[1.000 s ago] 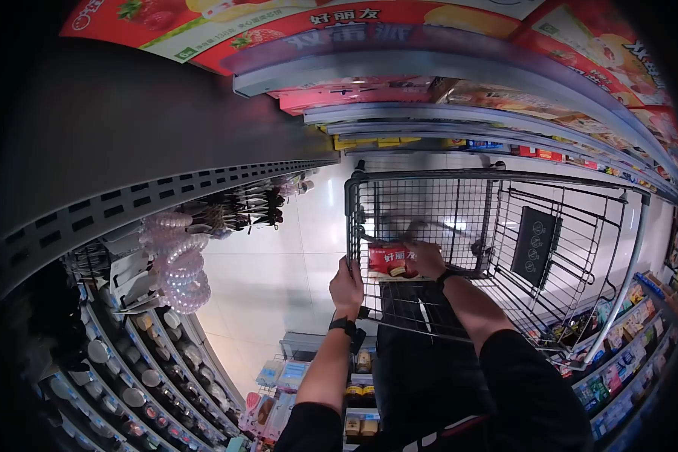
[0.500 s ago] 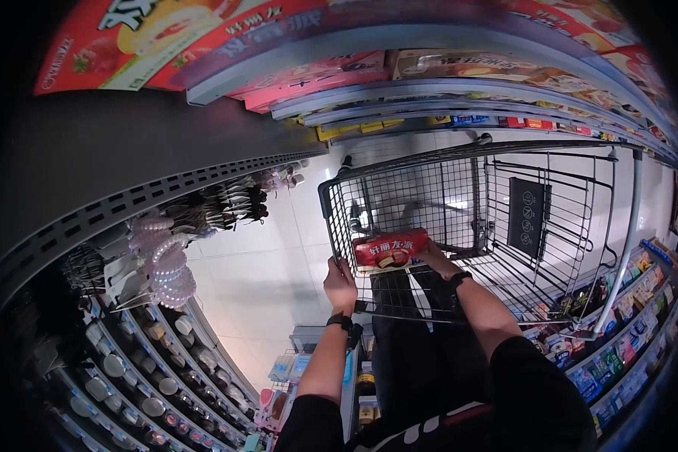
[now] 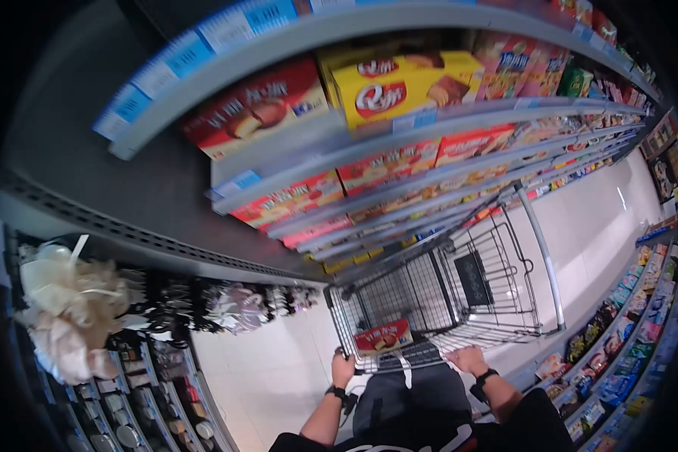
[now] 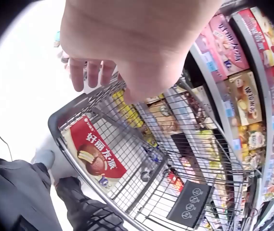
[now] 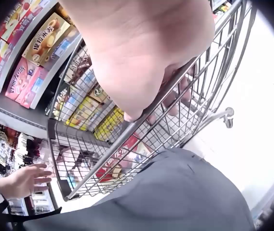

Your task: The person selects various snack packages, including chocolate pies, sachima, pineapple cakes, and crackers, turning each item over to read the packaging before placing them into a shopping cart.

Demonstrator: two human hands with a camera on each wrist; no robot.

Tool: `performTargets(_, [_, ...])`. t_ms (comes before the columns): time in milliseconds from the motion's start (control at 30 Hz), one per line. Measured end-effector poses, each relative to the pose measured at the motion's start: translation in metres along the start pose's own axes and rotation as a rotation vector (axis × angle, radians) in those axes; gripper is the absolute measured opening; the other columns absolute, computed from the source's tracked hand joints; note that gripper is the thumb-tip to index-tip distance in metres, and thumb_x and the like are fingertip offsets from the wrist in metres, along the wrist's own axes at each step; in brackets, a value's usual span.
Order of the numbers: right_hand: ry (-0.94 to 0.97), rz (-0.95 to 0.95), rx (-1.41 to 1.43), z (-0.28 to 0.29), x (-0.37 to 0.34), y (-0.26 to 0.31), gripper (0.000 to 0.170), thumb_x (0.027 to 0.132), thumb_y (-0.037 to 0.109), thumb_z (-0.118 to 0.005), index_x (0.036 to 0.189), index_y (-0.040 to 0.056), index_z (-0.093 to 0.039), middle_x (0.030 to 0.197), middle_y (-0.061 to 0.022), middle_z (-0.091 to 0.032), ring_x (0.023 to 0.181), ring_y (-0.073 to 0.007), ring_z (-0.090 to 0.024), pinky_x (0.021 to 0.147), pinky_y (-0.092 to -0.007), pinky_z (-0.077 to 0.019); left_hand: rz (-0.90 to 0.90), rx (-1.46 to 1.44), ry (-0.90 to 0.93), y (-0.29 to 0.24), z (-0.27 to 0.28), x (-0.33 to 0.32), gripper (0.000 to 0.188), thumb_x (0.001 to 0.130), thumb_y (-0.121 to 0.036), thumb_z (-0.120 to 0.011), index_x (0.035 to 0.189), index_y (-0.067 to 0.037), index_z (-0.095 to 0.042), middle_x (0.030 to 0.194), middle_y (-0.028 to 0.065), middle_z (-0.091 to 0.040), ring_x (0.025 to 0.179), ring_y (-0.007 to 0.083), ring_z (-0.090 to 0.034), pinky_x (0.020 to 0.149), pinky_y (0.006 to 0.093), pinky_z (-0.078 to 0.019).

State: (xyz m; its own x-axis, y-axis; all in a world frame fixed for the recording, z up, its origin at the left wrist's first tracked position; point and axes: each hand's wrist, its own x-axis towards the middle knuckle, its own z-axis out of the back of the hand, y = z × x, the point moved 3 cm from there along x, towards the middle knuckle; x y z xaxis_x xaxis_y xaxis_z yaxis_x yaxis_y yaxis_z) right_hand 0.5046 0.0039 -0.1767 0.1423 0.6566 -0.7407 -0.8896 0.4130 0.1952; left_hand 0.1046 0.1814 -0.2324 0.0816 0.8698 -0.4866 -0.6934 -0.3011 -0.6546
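Observation:
A black wire shopping cart [image 3: 422, 290] stands in front of me, and a red box of chocolate pies [image 3: 384, 337] lies inside at its left end. The box [image 4: 97, 153] shows its printed front in the left wrist view. My right hand [image 3: 468, 360] grips the cart's near side rail; in the right wrist view its fingers [image 5: 171, 102] wrap round the bar. Beside the cart's left corner is my left hand [image 3: 343, 368]. Seen from the right wrist, that hand [image 5: 27, 182] has its fingers extended and holds nothing.
Shelves of boxed snacks [image 3: 388, 162] run along the cart's far side. Hair accessories [image 3: 233, 305] hang at the left, above racks of small goods [image 3: 128, 407]. More shelves with packets [image 3: 618, 339] line the right. Pale tiled floor [image 3: 252, 377] shows left of the cart.
My right hand has let go of the pie box, which now lies in the cart, and moved to the side rail. My left hand has come off the cart's corner. The head view has swung upward.

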Motion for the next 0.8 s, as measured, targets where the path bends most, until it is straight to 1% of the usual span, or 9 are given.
performTargets(67, [-0.087, -0.012, -0.063, -0.017, 0.004, -0.005, 0.063, 0.098, 0.072, -0.039, 0.115, 0.0278, -0.079, 0.111, -0.0111, -0.076, 0.112, -0.0304, -0.066, 0.102, -0.0519, -0.0390, -0.070, -0.029, 0.007, -0.011, 0.015, -0.004, 0.050, 0.091, -0.019, -0.069, 0.130, 0.009, -0.056, 0.115, 0.0279, -0.069, 0.104, 0.0388, -0.070, 0.090, 0.0439, -0.0557])
performTargets(100, [0.006, -0.054, 0.027, 0.006, -0.005, 0.009, 0.064, 0.093, 0.076, -0.045, 0.116, 0.0262, -0.079, 0.115, -0.0099, -0.075, 0.121, -0.0305, -0.062, 0.107, -0.0533, -0.0346, -0.049, -0.061, 0.065, -0.020, 0.021, -0.007, 0.048, 0.092, -0.020, -0.069, 0.130, 0.008, -0.057, 0.121, 0.0250, -0.068, 0.106, 0.0339, -0.070, 0.090, 0.0413, -0.0568])
performTargets(200, [-0.311, -0.061, 0.061, 0.009, -0.014, 0.025, 0.070, 0.077, 0.083, -0.061, 0.117, 0.0289, -0.079, 0.116, -0.0073, -0.075, 0.128, -0.0297, -0.057, 0.113, -0.0562, -0.0275, -0.136, -0.170, 0.067, -0.062, 0.046, -0.012, 0.043, 0.093, -0.018, -0.068, 0.128, 0.006, -0.060, 0.123, 0.0193, -0.068, 0.108, 0.0262, -0.070, 0.087, 0.0366, -0.0580])
performTargets(267, [-0.405, -0.002, 0.070, 0.016, -0.022, 0.032, 0.072, 0.066, 0.082, -0.071, 0.113, 0.0277, -0.080, 0.118, -0.0068, -0.075, 0.130, -0.0291, -0.055, 0.116, -0.0570, -0.0221, -0.258, -0.205, 0.006, -0.114, 0.078, -0.018, 0.038, 0.092, -0.016, -0.069, 0.125, 0.003, -0.063, 0.123, 0.0180, -0.068, 0.112, 0.0272, -0.068, 0.086, 0.0362, -0.0580])
performTargets(367, [-0.410, -0.051, 0.053, -0.016, -0.001, 0.015, 0.067, 0.067, 0.065, -0.083, 0.121, 0.0259, -0.075, 0.118, -0.0063, -0.075, 0.128, -0.0282, -0.057, 0.117, -0.0544, -0.0228, -0.694, -0.074, -0.135, -0.224, 0.146, -0.013, 0.033, 0.090, -0.012, -0.069, 0.121, 0.000, -0.066, 0.124, 0.0164, -0.067, 0.111, 0.0285, -0.066, 0.089, 0.0370, -0.0556])
performTargets(433, [-0.370, -0.098, 0.072, -0.006, -0.005, 0.019, 0.071, 0.063, 0.057, -0.088, 0.124, 0.0245, -0.072, 0.119, -0.0078, -0.074, 0.124, -0.0274, -0.060, 0.113, -0.0554, -0.0267, -0.766, -0.122, -0.189, -0.331, 0.213, -0.035, 0.032, 0.093, -0.016, -0.067, 0.121, 0.001, -0.065, 0.125, 0.0196, -0.065, 0.119, 0.0370, -0.060, 0.100, 0.0437, -0.0494])
performTargets(633, [-0.453, 0.039, 0.445, -0.024, -0.010, 0.019, 0.074, 0.066, 0.053, -0.088, 0.129, 0.0190, -0.070, 0.127, -0.0092, -0.070, 0.127, -0.0293, -0.058, 0.109, -0.0507, -0.0359, -1.206, 0.290, -0.810, -0.509, 0.328, 0.004, 0.056, 0.097, -0.020, -0.061, 0.145, 0.003, -0.045, 0.139, 0.0252, -0.053, 0.128, 0.0432, -0.048, 0.111, 0.0507, -0.0377])
performTargets(767, [-0.552, 0.116, 0.420, -0.034, -0.028, 0.023, 0.070, 0.067, 0.052, -0.086, 0.124, 0.0154, -0.072, 0.126, -0.0068, -0.069, 0.129, -0.0277, -0.053, 0.112, -0.0462, -0.0304, -1.114, 0.584, -0.943, -0.566, 0.352, 0.049, 0.069, 0.093, -0.033, -0.066, 0.148, 0.002, -0.044, 0.142, 0.0228, -0.054, 0.135, 0.0405, -0.046, 0.112, 0.0483, -0.0373])
performTargets(800, [-0.561, 0.114, 0.383, -0.036, -0.031, 0.026, 0.068, 0.066, 0.052, -0.087, 0.123, 0.0160, -0.073, 0.126, -0.0059, -0.069, 0.131, -0.0283, -0.051, 0.112, -0.0467, -0.0289, -0.902, 0.662, -0.792, -0.579, 0.359, 0.060, 0.074, 0.091, -0.041, -0.067, 0.148, 0.000, -0.045, 0.140, 0.0217, -0.056, 0.133, 0.0398, -0.049, 0.110, 0.0480, -0.0392])
